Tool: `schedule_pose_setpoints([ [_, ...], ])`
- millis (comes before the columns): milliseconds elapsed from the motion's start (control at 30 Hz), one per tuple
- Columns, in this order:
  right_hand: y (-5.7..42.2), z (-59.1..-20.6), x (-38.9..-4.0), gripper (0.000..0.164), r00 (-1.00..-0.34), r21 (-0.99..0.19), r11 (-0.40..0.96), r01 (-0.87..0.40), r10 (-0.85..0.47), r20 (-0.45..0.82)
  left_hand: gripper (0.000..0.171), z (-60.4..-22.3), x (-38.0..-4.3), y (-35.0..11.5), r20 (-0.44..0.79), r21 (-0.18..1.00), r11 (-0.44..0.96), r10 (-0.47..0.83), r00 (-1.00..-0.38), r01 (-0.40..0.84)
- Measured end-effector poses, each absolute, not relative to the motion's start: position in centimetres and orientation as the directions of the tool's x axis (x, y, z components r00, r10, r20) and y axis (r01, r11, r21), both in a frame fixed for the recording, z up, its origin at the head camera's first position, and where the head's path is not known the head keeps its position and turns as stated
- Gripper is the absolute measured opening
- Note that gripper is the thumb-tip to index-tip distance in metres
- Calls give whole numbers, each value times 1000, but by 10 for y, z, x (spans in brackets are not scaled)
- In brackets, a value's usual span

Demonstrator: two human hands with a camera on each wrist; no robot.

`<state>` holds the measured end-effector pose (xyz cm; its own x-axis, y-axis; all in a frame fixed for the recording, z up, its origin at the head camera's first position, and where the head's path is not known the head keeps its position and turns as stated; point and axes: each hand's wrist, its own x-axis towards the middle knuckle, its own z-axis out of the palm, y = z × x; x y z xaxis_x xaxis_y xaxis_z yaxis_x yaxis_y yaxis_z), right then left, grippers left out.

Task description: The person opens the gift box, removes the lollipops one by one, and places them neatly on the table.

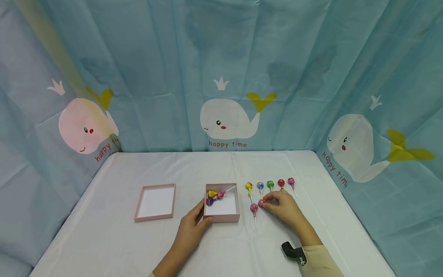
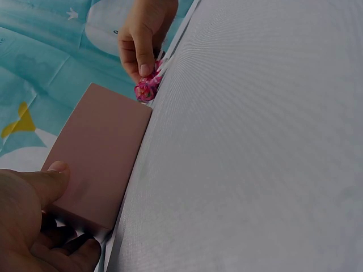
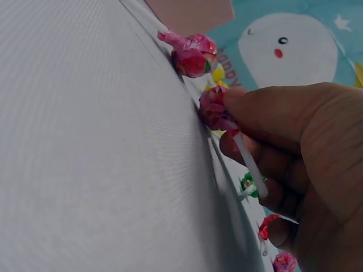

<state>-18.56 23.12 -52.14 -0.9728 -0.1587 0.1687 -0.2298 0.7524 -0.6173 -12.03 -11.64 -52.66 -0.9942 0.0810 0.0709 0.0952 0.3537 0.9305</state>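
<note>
My left hand (image 1: 190,227) grips the near left corner of a pink open box (image 1: 223,218), thumb on its front wall and fingers along its left side. Inside lie a yellow lollipop (image 1: 212,193), a purple lollipop (image 1: 209,201) and a pink lollipop (image 1: 220,194). To the right of the box, my right hand (image 1: 285,207) pinches another pink lollipop (image 3: 214,110) by its wrapped head between thumb and fingers; its white stick points back toward the palm in the right wrist view. Just left of that hand, one more pink lollipop (image 1: 254,207) lies on the white cloth.
Behind the right hand runs a row of lollipops: yellow (image 1: 248,185), blue (image 1: 260,185), green (image 1: 270,184), red (image 1: 281,182) and pink (image 1: 291,181). A shallow pink lid (image 1: 155,202) lies left of the box. Blue whale-print curtain (image 1: 294,77) surrounds the table's back and sides.
</note>
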Motion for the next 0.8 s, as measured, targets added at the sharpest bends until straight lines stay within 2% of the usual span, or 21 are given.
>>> schedule_pose_setpoints([
  [467,229,-517,-182,22,-971,-599,766,-234,-211,109,72,-526,-121,-116,79,932,348,78,-994,102],
  [800,229,-513,-179,19,-970,-592,774,-224,-234,61,72,-527,-120,-116,73,928,359,73,-995,94],
])
